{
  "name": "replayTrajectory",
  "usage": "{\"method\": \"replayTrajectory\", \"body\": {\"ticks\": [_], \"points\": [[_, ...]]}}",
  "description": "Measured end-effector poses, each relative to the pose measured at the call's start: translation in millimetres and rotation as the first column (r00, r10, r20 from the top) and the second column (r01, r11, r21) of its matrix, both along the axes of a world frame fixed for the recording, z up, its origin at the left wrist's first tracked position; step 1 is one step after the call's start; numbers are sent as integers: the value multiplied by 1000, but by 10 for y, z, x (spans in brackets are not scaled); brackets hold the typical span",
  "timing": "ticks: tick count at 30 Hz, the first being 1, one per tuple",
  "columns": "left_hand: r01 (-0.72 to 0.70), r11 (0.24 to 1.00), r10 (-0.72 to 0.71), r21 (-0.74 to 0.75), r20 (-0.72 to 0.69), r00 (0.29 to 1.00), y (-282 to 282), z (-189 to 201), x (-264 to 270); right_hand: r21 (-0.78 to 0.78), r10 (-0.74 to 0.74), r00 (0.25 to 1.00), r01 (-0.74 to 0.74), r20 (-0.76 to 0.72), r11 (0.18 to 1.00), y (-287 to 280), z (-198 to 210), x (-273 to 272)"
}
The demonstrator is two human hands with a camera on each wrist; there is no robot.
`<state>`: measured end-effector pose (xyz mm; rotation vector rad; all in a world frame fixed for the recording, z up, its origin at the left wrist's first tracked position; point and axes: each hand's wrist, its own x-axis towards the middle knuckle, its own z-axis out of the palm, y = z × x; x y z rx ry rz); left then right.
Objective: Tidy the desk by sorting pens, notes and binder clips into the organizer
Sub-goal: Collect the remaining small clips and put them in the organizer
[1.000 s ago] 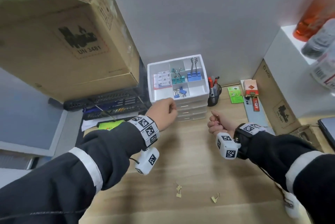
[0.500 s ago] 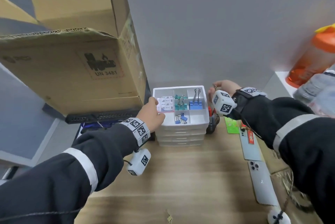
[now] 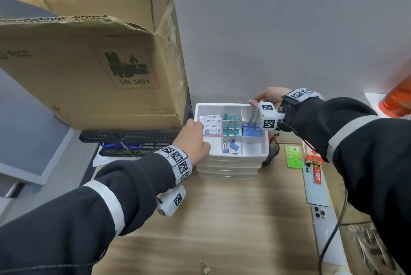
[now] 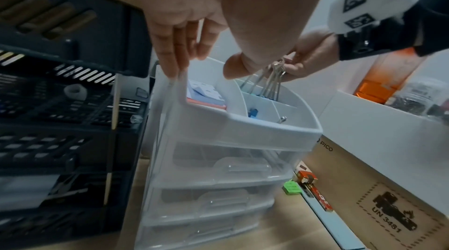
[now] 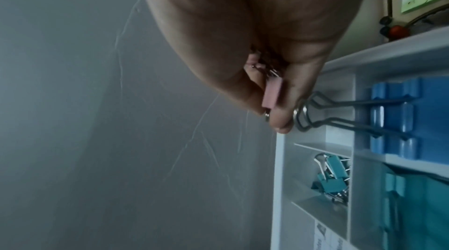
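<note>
The white drawer organizer [image 3: 233, 156] stands against the wall with its top tray open. A notes pad [image 3: 212, 124], teal clips [image 3: 231, 130], a large blue clip [image 3: 250, 130] and small blue clips [image 3: 231, 146] lie in its compartments. My left hand [image 3: 195, 132] holds the tray's left rim [image 4: 184, 88], fingers outside and thumb over the inside. My right hand [image 3: 255, 101] hovers over the back right compartment. It pinches a small pink binder clip [image 5: 272, 94] beside the blue clip's wire handles [image 5: 316, 112]. A gold clip [image 3: 205, 268] lies on the near desk.
A big cardboard box [image 3: 89, 63] sits on black letter trays [image 3: 129, 139] left of the organizer. A black pen cup [image 3: 272, 150], a green card [image 3: 293, 156], two phones [image 3: 315, 185] and an orange bottle [image 3: 398, 101] are to the right.
My right hand rose from the desk to the organizer's back right corner with the clip. My left hand moved from the organizer's front to its left rim. The view came closer.
</note>
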<state>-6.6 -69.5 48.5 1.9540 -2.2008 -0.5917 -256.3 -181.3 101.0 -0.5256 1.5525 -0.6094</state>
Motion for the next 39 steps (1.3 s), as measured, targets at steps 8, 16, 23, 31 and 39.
{"method": "replayTrajectory", "body": {"ticks": [8,16,23,31,39], "points": [[-57,998,57,-3,46,997,-68,-7,-67,70,377,824,-385,-423,920,-4,-18,220],[-50,999,49,11,33,998,-74,6,-29,215,583,510,-608,-632,765,6,61,397],[-40,999,39,9,25,999,-24,-22,-10,169,529,581,-559,-619,812,-11,95,454],[-29,999,28,33,39,999,4,3,2,183,561,466,-636,-684,750,57,201,482],[49,998,-54,42,126,991,132,60,43,-28,268,629,-419,-730,908,64,14,111]]}}
